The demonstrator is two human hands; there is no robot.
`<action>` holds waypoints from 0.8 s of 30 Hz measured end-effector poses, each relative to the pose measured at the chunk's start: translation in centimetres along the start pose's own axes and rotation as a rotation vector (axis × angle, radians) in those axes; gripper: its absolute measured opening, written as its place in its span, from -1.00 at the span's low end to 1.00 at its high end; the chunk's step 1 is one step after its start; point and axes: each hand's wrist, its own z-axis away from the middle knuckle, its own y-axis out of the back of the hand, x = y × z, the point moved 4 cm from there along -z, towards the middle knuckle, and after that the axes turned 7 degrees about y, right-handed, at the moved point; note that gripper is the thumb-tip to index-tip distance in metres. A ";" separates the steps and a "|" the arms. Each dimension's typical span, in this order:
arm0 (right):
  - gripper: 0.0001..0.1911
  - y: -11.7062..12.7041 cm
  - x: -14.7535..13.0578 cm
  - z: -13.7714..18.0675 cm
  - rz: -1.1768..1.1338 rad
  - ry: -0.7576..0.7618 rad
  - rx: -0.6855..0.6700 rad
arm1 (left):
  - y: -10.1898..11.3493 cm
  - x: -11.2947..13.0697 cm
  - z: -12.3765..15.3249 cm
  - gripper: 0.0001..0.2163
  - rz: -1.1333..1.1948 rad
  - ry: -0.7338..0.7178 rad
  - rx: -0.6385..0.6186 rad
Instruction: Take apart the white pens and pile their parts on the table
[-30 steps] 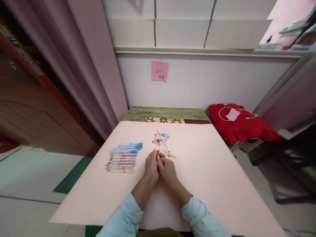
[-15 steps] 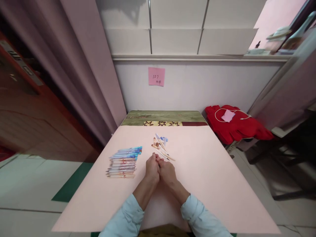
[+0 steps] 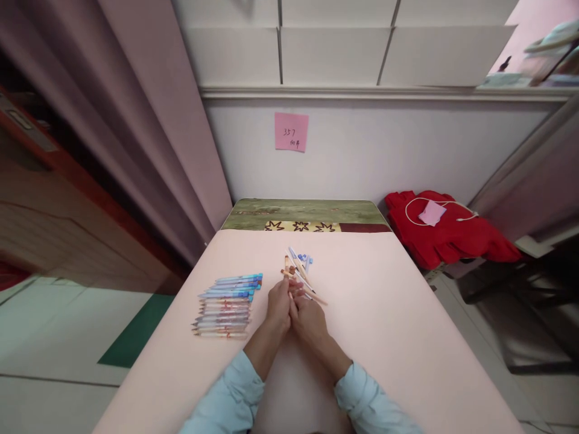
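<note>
My left hand (image 3: 278, 304) and my right hand (image 3: 307, 316) are pressed together at the middle of the pink table (image 3: 389, 325), fingers curled and pinched around a small pen part I cannot make out. Just beyond the fingertips lies a loose heap of pen parts (image 3: 298, 271): thin barrels, brown pieces and small blue caps. To the left of my left hand, a neat row of assembled pens (image 3: 226, 301) with blue and beige bodies lies side by side.
A green patterned cloth (image 3: 307, 214) covers the table's far end against the wall with a pink note (image 3: 291, 131). A red cloth with a white cable (image 3: 447, 232) sits on a seat at the right. A curtain (image 3: 149, 120) hangs at the left.
The hands stay clasped together and have shifted slightly forward toward the loose pen parts. The view has bobbed down and up. The pens have not moved.
</note>
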 end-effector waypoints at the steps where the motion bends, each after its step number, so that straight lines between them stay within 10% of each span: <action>1: -0.60 0.3 0.2 0.2 0.013 0.011 0.011 | 0.2 0.6 -0.2 -0.67 -0.048 -0.027 -0.018; 10: -0.71 2.4 2.1 -1.6 0.176 -0.080 0.014 | 2.0 5.2 -3.2 -0.63 -1.233 -0.417 0.105; 24: -0.53 3.8 6.8 0.2 0.015 -0.086 0.184 | 6.1 2.4 1.1 -0.74 -1.294 -0.130 -0.090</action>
